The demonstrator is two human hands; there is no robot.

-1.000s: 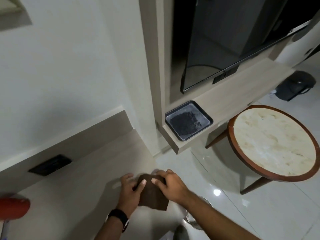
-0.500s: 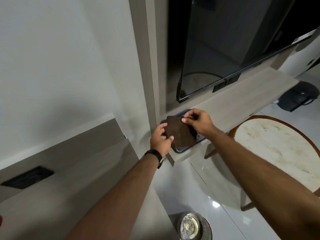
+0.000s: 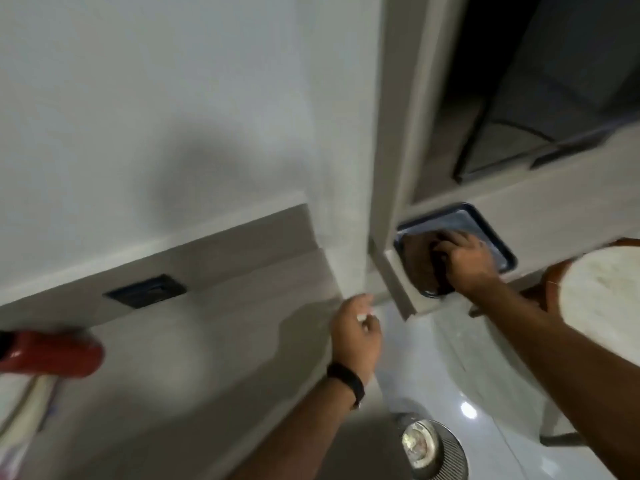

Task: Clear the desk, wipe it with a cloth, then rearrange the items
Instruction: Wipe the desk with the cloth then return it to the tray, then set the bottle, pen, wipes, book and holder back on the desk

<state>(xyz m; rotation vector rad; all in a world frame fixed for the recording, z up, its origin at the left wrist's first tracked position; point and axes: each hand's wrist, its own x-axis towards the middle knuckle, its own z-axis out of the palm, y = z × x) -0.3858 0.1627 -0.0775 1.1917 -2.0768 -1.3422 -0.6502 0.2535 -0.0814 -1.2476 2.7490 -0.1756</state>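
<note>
A brown folded cloth lies in the dark square tray on the wooden shelf under the TV. My right hand rests on the cloth and grips its right edge inside the tray. My left hand hangs over the right end of the light wooden desk, fingers loosely curled, holding nothing. A black band sits on that wrist. The frame is blurred by motion.
A red object lies at the desk's left edge, and a black socket plate is set in the back panel. A round marble side table stands at right. A round metal bin sits on the white floor below.
Both hands carried the cloth from the desk to the tray. Now my left hand has let go and pulled back toward the desk, while my right hand stays on the cloth in the tray.
</note>
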